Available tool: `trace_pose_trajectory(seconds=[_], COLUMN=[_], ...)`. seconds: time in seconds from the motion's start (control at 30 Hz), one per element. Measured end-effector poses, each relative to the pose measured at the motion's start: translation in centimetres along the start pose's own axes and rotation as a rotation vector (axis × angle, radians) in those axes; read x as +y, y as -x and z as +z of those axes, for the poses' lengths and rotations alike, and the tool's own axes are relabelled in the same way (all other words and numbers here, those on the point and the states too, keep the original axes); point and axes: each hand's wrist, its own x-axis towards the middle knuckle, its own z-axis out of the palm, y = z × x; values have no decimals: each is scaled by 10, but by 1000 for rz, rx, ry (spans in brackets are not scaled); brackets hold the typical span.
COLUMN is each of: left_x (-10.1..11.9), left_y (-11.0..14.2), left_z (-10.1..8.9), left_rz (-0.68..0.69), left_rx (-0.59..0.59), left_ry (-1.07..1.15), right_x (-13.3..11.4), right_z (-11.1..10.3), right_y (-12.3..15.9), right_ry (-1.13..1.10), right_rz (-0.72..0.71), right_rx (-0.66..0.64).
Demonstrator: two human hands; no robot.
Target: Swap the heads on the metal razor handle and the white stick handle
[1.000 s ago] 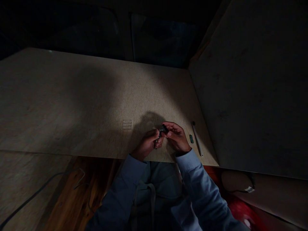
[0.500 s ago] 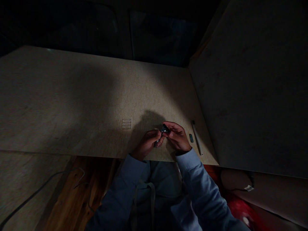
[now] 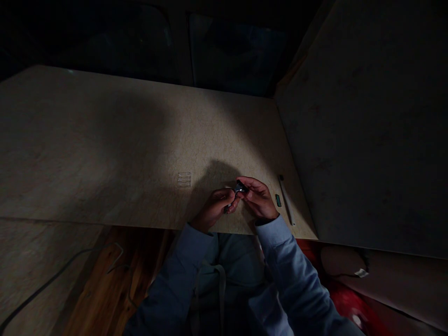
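Observation:
A dark, shiny razor (image 3: pixel 240 187) is between my two hands, just above the table's near part. My left hand (image 3: pixel 217 206) is closed around its handle. The fingers of my right hand (image 3: pixel 259 198) are closed on the razor's head, which they partly cover. On the table beside my right hand lies a small dark and green razor cartridge (image 3: pixel 278 200). A toothbrush (image 3: pixel 287 200) with a pale handle and dark bristles lies just right of it. Left of my hands sits a clear plastic cartridge tray (image 3: pixel 184 179).
The stone-patterned table (image 3: pixel 140 140) meets a grey panel (image 3: pixel 367 130) on the right. Dark window panes (image 3: pixel 238 56) stand behind it. A black cable (image 3: pixel 52 275) runs at lower left, near wooden boards (image 3: pixel 101 280). A red object (image 3: pixel 350 303) is at lower right.
Both hands keep their places and their hold on the razor. The razor's head has tilted very slightly; nothing else has visibly moved.

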Motion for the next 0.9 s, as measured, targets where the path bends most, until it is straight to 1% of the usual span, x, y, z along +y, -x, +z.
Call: trace_pose_trajectory(seconds=[0.13, 0.2, 0.47, 0.63, 0.77, 0.9], left_x=[0, 0, 1, 0, 2, 4], left_y=[0, -1, 0, 1, 2, 2], left_z=[0, 0, -2, -6, -4, -2], left_rz=[10, 18, 13, 32, 37, 27], left_rx=[8, 8, 25, 5, 7, -3], left_ry=[-21, -36, -74, -140, -153, -158], right_x=[-2, -2, 1, 3, 4, 4], right_z=[2, 2, -2, -3, -5, -5], right_y=[0, 0, 0, -1, -1, -2], right_ry=[27, 39, 40, 27, 45, 40], right_rz=[5, 5, 15, -2, -2, -13], right_rx=[50, 56, 13, -23, -17, -50])
